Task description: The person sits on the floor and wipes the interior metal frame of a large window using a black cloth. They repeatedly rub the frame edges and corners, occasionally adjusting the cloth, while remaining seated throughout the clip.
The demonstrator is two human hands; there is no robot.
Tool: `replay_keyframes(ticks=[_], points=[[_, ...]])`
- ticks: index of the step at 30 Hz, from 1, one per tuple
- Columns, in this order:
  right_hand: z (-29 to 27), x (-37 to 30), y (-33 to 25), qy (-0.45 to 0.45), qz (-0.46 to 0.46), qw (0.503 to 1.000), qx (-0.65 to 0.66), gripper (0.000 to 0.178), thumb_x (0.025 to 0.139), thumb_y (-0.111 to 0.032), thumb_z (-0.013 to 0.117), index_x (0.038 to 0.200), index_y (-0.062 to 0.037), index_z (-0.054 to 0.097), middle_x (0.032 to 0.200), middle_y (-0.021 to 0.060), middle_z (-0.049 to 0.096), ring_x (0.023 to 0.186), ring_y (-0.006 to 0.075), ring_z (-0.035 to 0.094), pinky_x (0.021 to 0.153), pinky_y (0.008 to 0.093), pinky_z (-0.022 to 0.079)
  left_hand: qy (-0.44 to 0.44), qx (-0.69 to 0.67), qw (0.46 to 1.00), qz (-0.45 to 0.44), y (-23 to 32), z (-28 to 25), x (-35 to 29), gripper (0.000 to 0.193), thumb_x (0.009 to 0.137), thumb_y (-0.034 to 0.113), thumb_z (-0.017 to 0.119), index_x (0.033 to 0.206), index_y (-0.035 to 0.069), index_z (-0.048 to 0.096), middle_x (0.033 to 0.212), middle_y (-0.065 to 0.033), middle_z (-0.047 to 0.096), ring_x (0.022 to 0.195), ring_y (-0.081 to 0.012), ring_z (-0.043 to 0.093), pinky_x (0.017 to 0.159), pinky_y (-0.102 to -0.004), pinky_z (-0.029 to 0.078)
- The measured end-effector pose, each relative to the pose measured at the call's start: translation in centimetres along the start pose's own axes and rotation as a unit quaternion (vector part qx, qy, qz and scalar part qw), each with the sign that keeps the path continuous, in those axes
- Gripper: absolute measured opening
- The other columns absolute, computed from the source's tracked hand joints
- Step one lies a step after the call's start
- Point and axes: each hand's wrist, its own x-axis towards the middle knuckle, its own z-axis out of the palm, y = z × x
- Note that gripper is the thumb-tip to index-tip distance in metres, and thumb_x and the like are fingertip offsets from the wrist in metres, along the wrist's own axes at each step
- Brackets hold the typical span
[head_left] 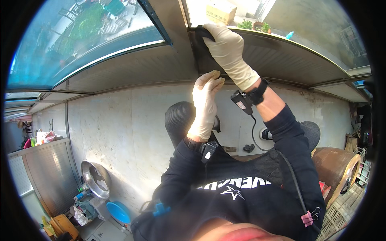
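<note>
My right hand (228,50), in a pale rubber glove, reaches up to the window's metal frame. Its fingers are closed on a dark cloth (204,33), pressed at the corner where the upright post meets the sill. Part of the cloth is hidden behind the hand. Lower and to the left, my left hand (206,94) wears a matching glove. It is raised beside the dark metal panel (165,66), its fingers loosely bent with nothing visible in them. Each wrist carries a strapped black device, and a cable runs down from the right one (241,102).
Window panes (96,40) stretch across the top, with a cardboard box (221,12) and potted plants (253,25) beyond. A pale wall (116,116) lies below. A metal basin (95,179) and blue tub (118,212) are at lower left, a brown barrel-like container (331,166) at right.
</note>
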Motion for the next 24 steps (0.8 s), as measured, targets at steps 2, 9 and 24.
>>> replay_keyframes(ticks=[2, 9, 24], points=[[2.3, 0.7, -0.5, -0.003, -0.021, 0.998, -0.057, 0.014, 0.08, -0.019, 0.071, 0.093, -0.0167, 0.066, 0.084, 0.0068, 0.065, 0.069, 0.0295, 0.067, 0.055, 0.0388, 0.051, 0.008, 0.003, 1.0, 0.005, -0.3, 0.0, 0.3, 0.03, 0.1, 0.008, 0.057, 0.126, -0.007, 0.057, 0.124, -0.0214, 0.065, 0.106, -0.0281, 0.069, 0.098, -0.0379, 0.055], [1.8, -3.1, 0.9, -0.182, 0.019, 0.978, -0.097, 0.016, 0.078, -0.017, 0.073, 0.093, -0.0149, 0.068, 0.085, 0.0066, 0.066, 0.074, 0.0293, 0.069, 0.061, 0.0393, 0.055, 0.02, 0.009, 1.0, 0.014, -0.1, -0.4, 0.6, 0.034, 0.101, 0.013, 0.06, 0.129, -0.006, 0.054, 0.124, -0.0206, 0.063, 0.109, -0.0304, 0.067, 0.098, -0.0423, 0.055], [-7.2, -15.0, 6.7, -0.255, 0.51, 0.561, 0.6, 0.051, 0.102, -0.014, 0.053, 0.152, -0.0077, 0.045, 0.154, 0.0187, 0.047, 0.138, 0.034, 0.049, 0.116, 0.044, 0.037, 0.024, 0.087, 0.996, 0.018, -2.2, 0.2, 1.6, 0.04, 0.094, 0.012, 0.074, 0.127, -0.001, 0.055, 0.108, -0.0068, 0.068, 0.093, -0.0153, 0.067, 0.082, -0.0278, 0.055]])
